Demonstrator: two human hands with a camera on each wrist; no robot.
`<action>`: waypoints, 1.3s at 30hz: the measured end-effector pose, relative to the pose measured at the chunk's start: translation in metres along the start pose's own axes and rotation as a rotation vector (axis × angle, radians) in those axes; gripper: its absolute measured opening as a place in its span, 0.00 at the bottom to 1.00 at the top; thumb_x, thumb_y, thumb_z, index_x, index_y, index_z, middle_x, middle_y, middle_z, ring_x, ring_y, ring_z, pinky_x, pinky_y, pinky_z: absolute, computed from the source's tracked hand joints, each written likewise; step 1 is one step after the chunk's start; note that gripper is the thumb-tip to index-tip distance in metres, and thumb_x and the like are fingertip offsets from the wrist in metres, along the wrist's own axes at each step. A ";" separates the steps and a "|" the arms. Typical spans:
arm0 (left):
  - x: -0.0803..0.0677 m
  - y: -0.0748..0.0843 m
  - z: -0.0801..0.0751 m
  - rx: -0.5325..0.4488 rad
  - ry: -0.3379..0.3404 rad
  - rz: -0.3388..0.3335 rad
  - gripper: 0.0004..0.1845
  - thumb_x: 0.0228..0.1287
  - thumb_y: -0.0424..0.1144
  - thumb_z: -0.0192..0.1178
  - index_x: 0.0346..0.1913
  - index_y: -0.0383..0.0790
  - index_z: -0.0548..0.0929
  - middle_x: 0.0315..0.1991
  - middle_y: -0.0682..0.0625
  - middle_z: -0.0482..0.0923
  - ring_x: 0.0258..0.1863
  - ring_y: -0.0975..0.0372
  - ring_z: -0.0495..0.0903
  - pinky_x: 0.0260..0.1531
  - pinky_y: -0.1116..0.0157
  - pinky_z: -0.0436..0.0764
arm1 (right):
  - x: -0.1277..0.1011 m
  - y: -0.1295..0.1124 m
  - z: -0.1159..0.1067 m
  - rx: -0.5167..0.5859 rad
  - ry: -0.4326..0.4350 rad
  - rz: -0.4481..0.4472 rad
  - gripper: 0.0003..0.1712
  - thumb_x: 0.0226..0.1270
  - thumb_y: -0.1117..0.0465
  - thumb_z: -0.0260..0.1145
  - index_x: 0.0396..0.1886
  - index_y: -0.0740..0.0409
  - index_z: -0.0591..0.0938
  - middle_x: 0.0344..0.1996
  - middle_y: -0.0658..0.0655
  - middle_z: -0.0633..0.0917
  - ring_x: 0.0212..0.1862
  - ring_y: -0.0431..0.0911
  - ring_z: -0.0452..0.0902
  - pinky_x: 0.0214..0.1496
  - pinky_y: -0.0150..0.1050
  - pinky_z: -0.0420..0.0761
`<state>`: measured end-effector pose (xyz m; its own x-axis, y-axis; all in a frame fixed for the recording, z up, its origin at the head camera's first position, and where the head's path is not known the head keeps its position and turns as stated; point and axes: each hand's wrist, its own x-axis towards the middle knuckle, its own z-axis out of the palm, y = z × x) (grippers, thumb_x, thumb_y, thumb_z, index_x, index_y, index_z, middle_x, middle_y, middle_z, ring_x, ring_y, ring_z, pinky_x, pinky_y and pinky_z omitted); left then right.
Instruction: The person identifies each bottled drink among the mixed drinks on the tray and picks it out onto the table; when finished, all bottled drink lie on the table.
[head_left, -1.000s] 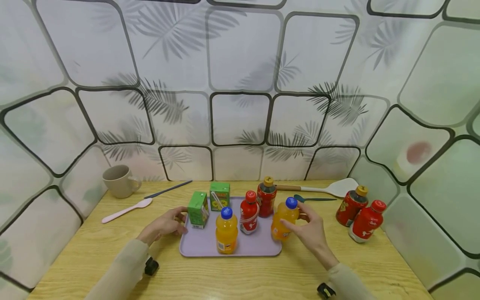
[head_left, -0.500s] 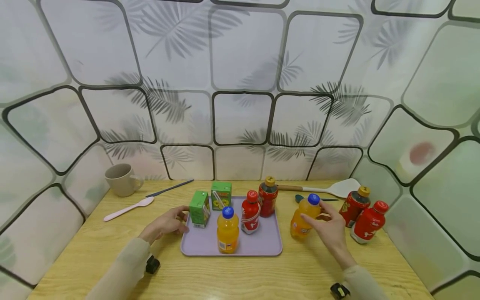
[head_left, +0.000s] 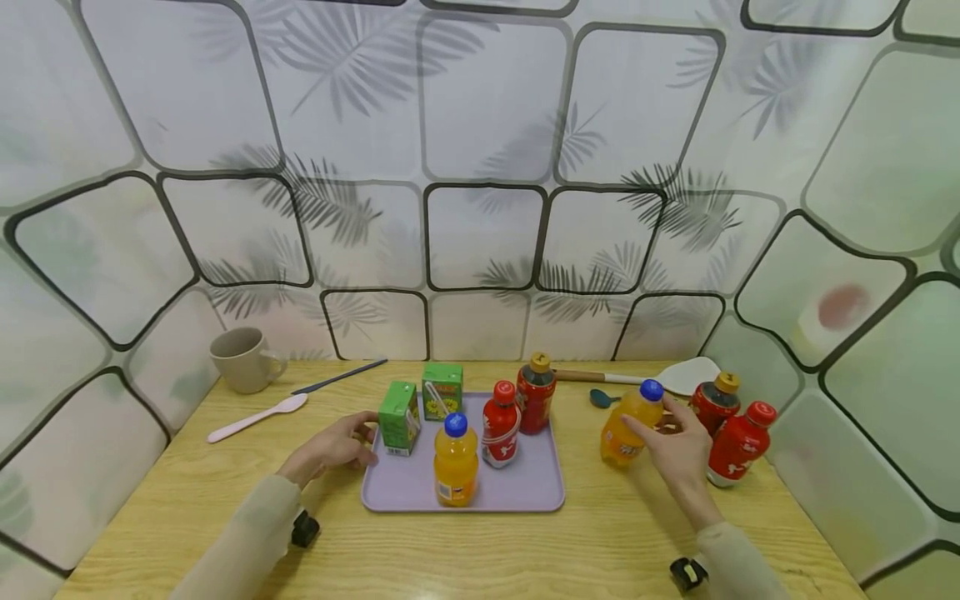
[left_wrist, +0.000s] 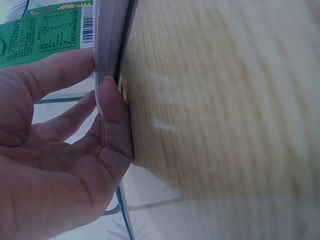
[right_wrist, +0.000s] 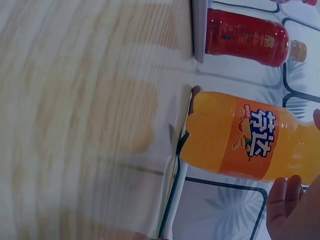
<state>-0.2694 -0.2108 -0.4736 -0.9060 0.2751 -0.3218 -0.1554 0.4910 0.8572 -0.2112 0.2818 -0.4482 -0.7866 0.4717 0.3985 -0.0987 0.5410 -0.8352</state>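
An orange bottle [head_left: 632,425] with a blue cap is located right of centre in the head view, off the tray and leaning slightly to the right. It is gripped near its neck by the right hand [head_left: 681,446], thumb and fingers parted only by the bottle's width. Whether its base is borne by the table [head_left: 420,558] cannot be told. The left rim of a lilac tray [head_left: 517,497], at the centre, is held by the left hand [head_left: 337,446], with its fingers bent and its thumb set against the edge.

On the tray, two green cartons [head_left: 399,418] are placed at upper left, a second orange bottle [head_left: 455,471] at the front, and a red-capped bottle [head_left: 500,425] and a gold-capped bottle [head_left: 536,398] at the right. Behind the gripped bottle, a dark teal spoon [head_left: 600,398] is partly hidden; above it a white spatula [head_left: 692,376] is seen. Two more red bottles [head_left: 738,450] are grouped at lower right, the rear one partly covered by the other. At the left, a grey mug [head_left: 240,360], a pink spoon [head_left: 258,417] and a dark blue utensil [head_left: 340,377] are set out.
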 end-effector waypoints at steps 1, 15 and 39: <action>0.000 0.000 0.000 0.000 0.002 -0.004 0.41 0.48 0.22 0.63 0.70 0.31 0.63 0.46 0.40 0.69 0.31 0.58 0.72 0.29 0.65 0.74 | 0.001 0.001 0.000 0.001 0.007 0.004 0.36 0.48 0.54 0.80 0.60 0.55 0.81 0.42 0.53 0.82 0.32 0.31 0.71 0.32 0.20 0.71; 0.000 0.000 -0.001 0.021 0.002 0.006 0.41 0.49 0.23 0.63 0.70 0.31 0.61 0.47 0.40 0.68 0.33 0.57 0.72 0.30 0.64 0.75 | 0.017 0.013 -0.004 -0.062 0.073 0.074 0.39 0.50 0.51 0.79 0.64 0.54 0.78 0.42 0.51 0.76 0.31 0.34 0.66 0.32 0.21 0.67; 0.000 0.000 0.000 0.017 0.008 0.009 0.41 0.47 0.22 0.63 0.69 0.30 0.63 0.47 0.40 0.69 0.32 0.57 0.73 0.29 0.65 0.74 | 0.024 0.023 -0.002 -0.075 0.128 -0.031 0.35 0.54 0.57 0.77 0.62 0.60 0.78 0.53 0.59 0.78 0.31 0.32 0.65 0.35 0.18 0.64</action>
<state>-0.2690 -0.2106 -0.4736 -0.9105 0.2725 -0.3110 -0.1408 0.5029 0.8528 -0.2311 0.3066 -0.4570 -0.6994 0.5359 0.4730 -0.0724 0.6052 -0.7928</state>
